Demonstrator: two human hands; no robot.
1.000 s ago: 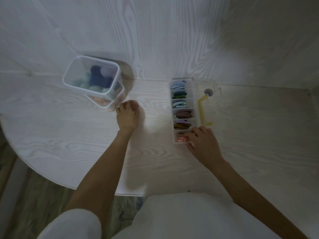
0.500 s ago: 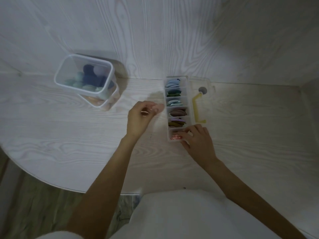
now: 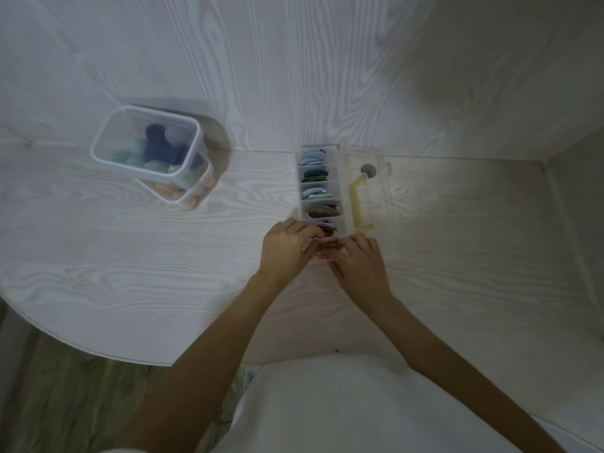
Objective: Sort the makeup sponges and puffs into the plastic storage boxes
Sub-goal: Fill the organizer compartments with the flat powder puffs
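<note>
A long clear divided box lies on the white table, its compartments filled with flat puffs in blue, green, teal, brown and purple. My left hand pinches a pink puff over the nearest compartment. My right hand grips that same near end of the box, fingertips touching the left hand's. Both hands hide most of that compartment. At the back left, a clear tub of blue and green sponges is stacked on a second tub holding peach ones.
The divided box's clear lid lies open to the right, with a yellow handle on it. A wood-grain wall rises behind the table and a side panel stands at the right. The table's rounded front edge curves at the left.
My left hand came from beside the stacked tubs across to the divided box, carrying a pink puff. My right hand stayed at the box's near end.
</note>
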